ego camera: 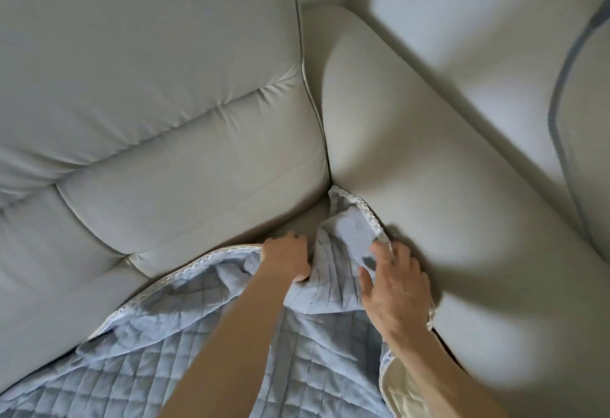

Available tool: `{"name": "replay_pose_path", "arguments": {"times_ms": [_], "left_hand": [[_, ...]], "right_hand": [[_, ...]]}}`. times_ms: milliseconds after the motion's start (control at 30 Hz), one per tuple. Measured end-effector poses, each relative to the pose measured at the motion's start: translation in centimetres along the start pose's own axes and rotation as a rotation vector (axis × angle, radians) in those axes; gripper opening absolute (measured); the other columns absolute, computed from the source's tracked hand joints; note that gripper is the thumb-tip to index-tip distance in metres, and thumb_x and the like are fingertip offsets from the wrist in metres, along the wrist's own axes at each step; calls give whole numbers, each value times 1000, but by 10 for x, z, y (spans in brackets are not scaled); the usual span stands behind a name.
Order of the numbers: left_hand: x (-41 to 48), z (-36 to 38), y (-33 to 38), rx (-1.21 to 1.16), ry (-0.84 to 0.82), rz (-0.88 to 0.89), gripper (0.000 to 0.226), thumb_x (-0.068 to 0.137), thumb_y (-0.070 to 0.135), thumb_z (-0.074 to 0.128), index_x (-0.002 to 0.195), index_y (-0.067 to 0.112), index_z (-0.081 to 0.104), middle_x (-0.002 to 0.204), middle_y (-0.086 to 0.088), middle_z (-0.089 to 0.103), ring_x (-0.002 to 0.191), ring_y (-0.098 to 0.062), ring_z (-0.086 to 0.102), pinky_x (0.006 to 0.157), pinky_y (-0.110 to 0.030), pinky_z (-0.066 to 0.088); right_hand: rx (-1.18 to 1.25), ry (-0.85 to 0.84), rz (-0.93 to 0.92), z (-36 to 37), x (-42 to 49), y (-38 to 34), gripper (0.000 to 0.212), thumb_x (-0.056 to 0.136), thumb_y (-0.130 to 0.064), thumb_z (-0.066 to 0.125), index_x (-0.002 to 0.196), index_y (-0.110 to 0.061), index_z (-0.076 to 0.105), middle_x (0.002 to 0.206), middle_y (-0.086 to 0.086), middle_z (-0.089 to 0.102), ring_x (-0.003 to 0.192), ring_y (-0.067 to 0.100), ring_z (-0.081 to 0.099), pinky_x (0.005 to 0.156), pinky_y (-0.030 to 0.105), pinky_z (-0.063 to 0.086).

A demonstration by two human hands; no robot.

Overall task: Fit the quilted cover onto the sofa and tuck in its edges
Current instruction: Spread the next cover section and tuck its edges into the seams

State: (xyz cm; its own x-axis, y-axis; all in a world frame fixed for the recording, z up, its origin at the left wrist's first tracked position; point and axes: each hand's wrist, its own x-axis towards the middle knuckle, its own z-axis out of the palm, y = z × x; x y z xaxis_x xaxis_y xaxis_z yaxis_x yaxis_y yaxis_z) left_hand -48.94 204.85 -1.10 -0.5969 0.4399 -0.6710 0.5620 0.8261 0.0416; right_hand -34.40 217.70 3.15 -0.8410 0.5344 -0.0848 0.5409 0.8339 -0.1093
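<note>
A pale blue quilted cover [158, 351] with a white lace edge lies bunched on the seat of a cream sofa [185, 166]. One corner of the cover reaches up into the gap where the back cushion meets the armrest [429, 160]. My left hand [287, 261] is closed on a fold of the cover near the back cushion's lower edge. My right hand [392, 289] rests flat with spread fingers on the cover's corner, beside the armrest. The cover's cream underside shows at the lower right.
The sofa's padded back cushion [148, 64] fills the upper left. A white wall [478, 21] runs behind the armrest. A pale object with a grey-blue trim [561, 104] sits at the right edge.
</note>
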Motion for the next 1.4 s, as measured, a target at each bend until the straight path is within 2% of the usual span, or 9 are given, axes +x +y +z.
{"name": "replay_pose_path", "arguments": {"times_ms": [200,433,567,800,967,1100,1267,1333,1400], "left_hand": [[-21,-13,-10,106,96,116,25,93,41,47,105,25,62,109,0,64,97,-27,64,68,-34,43],[-37,-84,-8,-860,980,-122,19,98,32,49,113,26,60,102,-6,64,88,-36,60,73,-39,49],[-16,-116,4,-630,803,-104,29,101,33,47,124,21,61,123,-7,57,112,-33,50,91,-43,41],[-43,-48,-10,-581,1037,-168,51,88,30,61,137,28,45,139,1,45,120,-22,44,102,-41,36],[-98,69,-60,-386,952,-173,24,85,28,51,100,17,65,106,-3,58,92,-31,58,75,-42,47],[-122,127,-92,-446,718,-342,32,84,34,52,108,20,69,113,-5,63,99,-33,62,78,-44,50],[-109,143,-107,-389,547,-248,58,95,53,39,150,36,35,156,0,35,143,-23,34,114,-46,29],[-94,140,-111,-426,496,-264,62,94,57,33,153,40,22,161,6,24,149,-18,18,120,-44,13],[-78,132,-113,-410,518,-273,60,91,57,36,148,37,37,150,5,43,139,-20,34,116,-41,23]], "right_hand": [[57,271,-161,-21,0,21,35,55,10,63,80,-14,57,74,5,46,66,30,46,58,40,42],[60,438,92,-62,16,28,48,62,7,68,102,-19,65,104,9,50,85,28,43,67,39,36],[-71,372,91,-81,32,6,71,68,-16,61,137,-16,48,155,16,26,136,34,31,97,49,33],[-233,34,-352,-39,20,-48,50,67,-12,66,117,-8,65,151,18,40,148,33,19,120,57,0],[-119,-197,-586,-12,17,-57,32,81,-18,61,113,-14,66,123,6,61,120,29,54,100,42,44],[-11,-432,-865,25,1,-105,45,89,-21,53,134,-23,50,141,-5,48,131,20,43,103,39,41],[-132,-462,-653,77,20,-138,51,99,-48,24,149,-39,22,157,-13,28,147,26,19,112,63,12],[-207,-441,-500,89,45,-108,55,98,-53,20,150,-36,22,159,-12,22,147,22,17,110,66,16],[-70,-433,-364,89,70,-68,62,96,-53,22,150,-23,28,156,2,30,142,26,29,111,53,29]]}}
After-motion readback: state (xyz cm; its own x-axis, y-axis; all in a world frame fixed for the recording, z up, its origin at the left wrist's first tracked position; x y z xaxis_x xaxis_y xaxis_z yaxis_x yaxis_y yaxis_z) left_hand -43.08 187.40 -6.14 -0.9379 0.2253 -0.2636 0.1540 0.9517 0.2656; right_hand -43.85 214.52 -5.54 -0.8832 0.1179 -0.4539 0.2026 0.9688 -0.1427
